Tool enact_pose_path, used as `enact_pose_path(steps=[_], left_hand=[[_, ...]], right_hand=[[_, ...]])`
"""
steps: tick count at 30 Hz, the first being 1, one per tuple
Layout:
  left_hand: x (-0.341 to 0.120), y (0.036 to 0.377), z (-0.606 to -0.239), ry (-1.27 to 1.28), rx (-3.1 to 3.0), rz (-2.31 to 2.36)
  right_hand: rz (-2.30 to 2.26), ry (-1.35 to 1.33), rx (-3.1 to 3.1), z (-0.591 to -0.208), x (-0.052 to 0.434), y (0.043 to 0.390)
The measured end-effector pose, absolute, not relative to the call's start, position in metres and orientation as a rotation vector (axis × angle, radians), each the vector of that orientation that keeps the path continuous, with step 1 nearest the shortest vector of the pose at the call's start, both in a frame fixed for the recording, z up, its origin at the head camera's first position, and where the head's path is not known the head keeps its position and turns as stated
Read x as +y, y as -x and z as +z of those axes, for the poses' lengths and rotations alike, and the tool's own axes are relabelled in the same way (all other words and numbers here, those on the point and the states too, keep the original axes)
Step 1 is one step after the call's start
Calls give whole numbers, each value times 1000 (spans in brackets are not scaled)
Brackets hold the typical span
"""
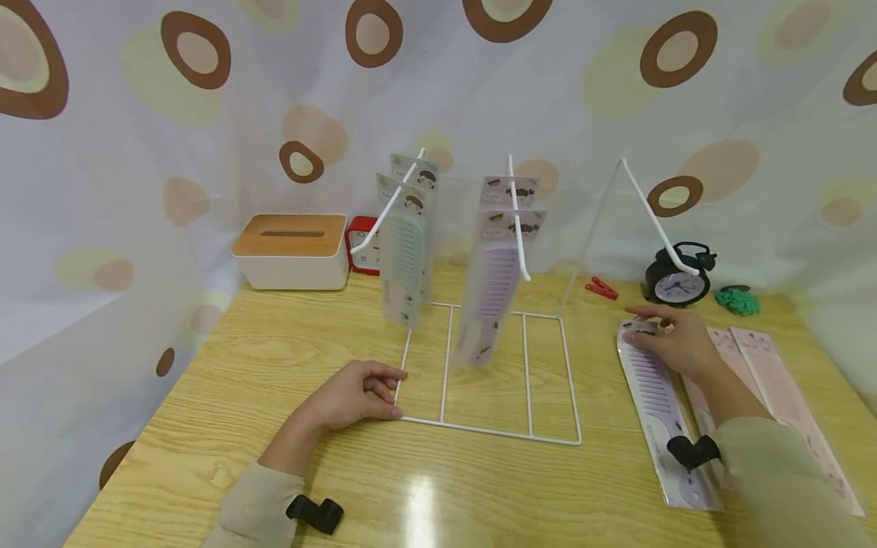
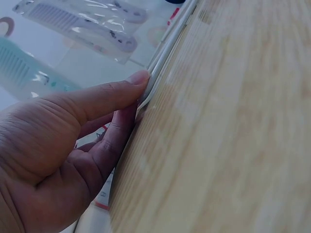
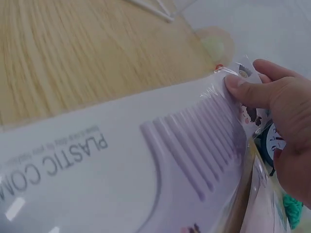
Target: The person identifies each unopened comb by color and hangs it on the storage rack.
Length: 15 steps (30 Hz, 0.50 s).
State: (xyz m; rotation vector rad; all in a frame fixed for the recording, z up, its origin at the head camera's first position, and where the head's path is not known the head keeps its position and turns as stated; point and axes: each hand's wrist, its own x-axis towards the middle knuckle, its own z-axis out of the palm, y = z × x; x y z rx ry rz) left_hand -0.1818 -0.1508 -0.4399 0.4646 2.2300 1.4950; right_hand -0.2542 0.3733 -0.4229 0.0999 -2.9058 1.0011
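Note:
My left hand (image 1: 356,396) pinches the front left corner of a white wire display rack (image 1: 489,432); in the left wrist view its thumb (image 2: 114,97) lies along the wire. Teal packaged combs (image 1: 404,255) hang from the rack's left hook, purple packaged combs (image 1: 496,285) from the middle one. On the right, my right hand (image 1: 685,346) pinches the top end of another purple packaged comb (image 1: 658,396). The right wrist view shows the thumb on the clear wrapper, just above the comb's teeth (image 3: 194,145). The fingers behind the package are partly hidden.
Pink packages (image 1: 781,380) lie under and beyond my right forearm. Along the back stand a tissue box (image 1: 291,266), a red clock (image 1: 363,259) and a black alarm clock (image 1: 678,285). A red clip (image 1: 601,288) and a green bundle (image 1: 738,301) lie near it. The rack's right hook (image 1: 658,221) juts forward.

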Motion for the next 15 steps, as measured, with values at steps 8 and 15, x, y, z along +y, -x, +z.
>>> enact_pose_path(steps=[8,15], left_hand=[[-152,182,-440,-460,2224,1510],[-151,182,-441,-448,2238,1493]], right_hand=[[1330,112,-2716,-395,359,241],[1688,15,-2362,-364,343,227]])
